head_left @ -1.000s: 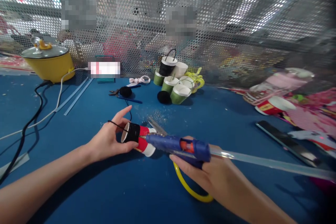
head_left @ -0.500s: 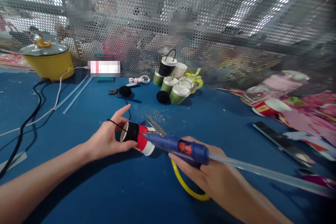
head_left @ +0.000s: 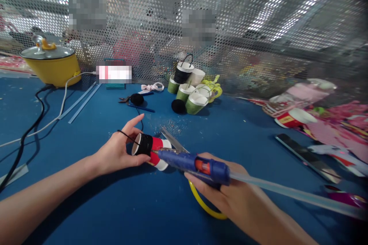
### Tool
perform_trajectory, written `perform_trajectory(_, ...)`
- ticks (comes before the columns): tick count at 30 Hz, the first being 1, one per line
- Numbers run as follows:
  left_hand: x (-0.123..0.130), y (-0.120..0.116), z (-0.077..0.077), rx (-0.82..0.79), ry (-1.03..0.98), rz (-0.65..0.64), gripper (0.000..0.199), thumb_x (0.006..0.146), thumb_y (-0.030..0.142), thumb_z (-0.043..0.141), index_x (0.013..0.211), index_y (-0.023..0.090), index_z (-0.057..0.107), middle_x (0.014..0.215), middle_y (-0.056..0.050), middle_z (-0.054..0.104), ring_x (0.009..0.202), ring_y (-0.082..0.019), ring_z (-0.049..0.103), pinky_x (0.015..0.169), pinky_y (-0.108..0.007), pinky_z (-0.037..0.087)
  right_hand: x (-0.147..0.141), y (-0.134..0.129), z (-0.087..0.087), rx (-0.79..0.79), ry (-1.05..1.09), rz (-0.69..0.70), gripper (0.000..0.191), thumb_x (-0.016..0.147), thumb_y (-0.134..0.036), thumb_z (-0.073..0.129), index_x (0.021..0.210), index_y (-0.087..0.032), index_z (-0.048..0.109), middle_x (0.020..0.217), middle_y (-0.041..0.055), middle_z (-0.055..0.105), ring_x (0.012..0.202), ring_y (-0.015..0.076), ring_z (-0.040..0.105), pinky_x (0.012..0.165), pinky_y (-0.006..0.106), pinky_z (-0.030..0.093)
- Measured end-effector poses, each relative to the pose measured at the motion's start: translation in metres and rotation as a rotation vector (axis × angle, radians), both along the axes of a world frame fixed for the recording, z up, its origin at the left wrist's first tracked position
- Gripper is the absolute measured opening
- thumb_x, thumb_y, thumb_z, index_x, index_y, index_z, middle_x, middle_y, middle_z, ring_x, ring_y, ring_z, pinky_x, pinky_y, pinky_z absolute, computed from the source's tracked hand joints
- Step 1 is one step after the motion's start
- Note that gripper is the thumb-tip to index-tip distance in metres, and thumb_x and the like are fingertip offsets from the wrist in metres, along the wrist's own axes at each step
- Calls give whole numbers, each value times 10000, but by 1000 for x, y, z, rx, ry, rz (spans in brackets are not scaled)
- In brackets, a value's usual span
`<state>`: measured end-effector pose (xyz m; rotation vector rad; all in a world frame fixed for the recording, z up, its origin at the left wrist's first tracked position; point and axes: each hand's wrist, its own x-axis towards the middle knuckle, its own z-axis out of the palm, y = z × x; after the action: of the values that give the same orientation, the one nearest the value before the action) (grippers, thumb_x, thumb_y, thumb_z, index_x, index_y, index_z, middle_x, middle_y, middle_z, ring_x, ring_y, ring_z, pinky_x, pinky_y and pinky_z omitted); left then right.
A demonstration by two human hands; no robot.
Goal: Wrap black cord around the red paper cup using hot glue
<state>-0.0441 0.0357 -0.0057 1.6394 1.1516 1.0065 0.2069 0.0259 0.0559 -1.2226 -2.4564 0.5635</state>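
From here I see the left hand (head_left: 116, 155) gripping a paper cup (head_left: 157, 143) around its black-wrapped end, the cup tipped on its side between the two hands with its mouth toward the left palm. The right hand (head_left: 232, 191) is wrapped around a blue glue gun (head_left: 181, 160), its nozzle at the cup's red part, though I can't tell whether it touches. Scissors (head_left: 176, 141) lie partly beneath the right hand and gun, while pliers (head_left: 142, 108) rest beyond the left fingertips.
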Motion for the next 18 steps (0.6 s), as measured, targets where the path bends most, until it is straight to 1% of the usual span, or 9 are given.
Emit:
perform_trajectory(2, 0, 0, 0, 0, 2, -1, 925, 668, 275, 692, 1409, 246, 138, 995, -47, 609, 851, -197, 620, 847, -430, 491, -1, 1, 0, 12, -3, 0, 90, 852, -279, 513, 784, -231, 547, 658, -34, 625, 533, 111, 567, 502, 215, 465)
perform_trajectory(6, -1, 0, -1, 8, 5, -4, 928, 666, 277, 698, 1409, 243, 141, 1013, -54, 604, 854, -199, 621, 855, -437, 489, -2, 0, 1, 37, -28, -8, 121, 853, -282, 503, 757, -227, 552, 626, -27, 618, 507, 119, 562, 468, 221, 464)
perform_trajectory(10, -1, 0, -3, 36, 11, -9, 929, 678, 280, 699, 1411, 260, 127, 1012, -48, 607, 859, -197, 621, 857, -434, 490, -3, -2, 3, 122, 3, -17, 108, 844, -274, 506, 769, -235, 574, 690, -4, 654, 582, 141, 613, 530, 228, 505)
perform_trajectory(14, -3, 0, -5, 74, 20, -33, 922, 686, 268, 703, 1409, 280, 130, 1048, -53, 594, 897, -203, 619, 863, -418, 491, -1, -1, 2, 95, -2, -12, 141, 843, -291, 507, 739, -236, 585, 629, -9, 644, 502, 133, 590, 478, 225, 497)
perform_trajectory(15, -3, 0, -5, 85, 21, -43, 919, 688, 263, 702, 1408, 285, 133, 1056, -54, 591, 909, -206, 618, 862, -413, 493, 0, 0, 0, 130, -5, -19, 164, 845, -307, 506, 729, -238, 599, 635, 0, 650, 518, 143, 602, 493, 233, 505)
perform_trajectory(18, -4, 0, -5, 117, 29, -82, 909, 699, 246, 697, 1407, 296, 129, 1072, -57, 583, 943, -215, 613, 868, -406, 491, 4, 3, -10, 303, -2, -51, 239, 854, -347, 489, 712, -247, 653, 650, 37, 662, 635, 191, 651, 580, 268, 533)
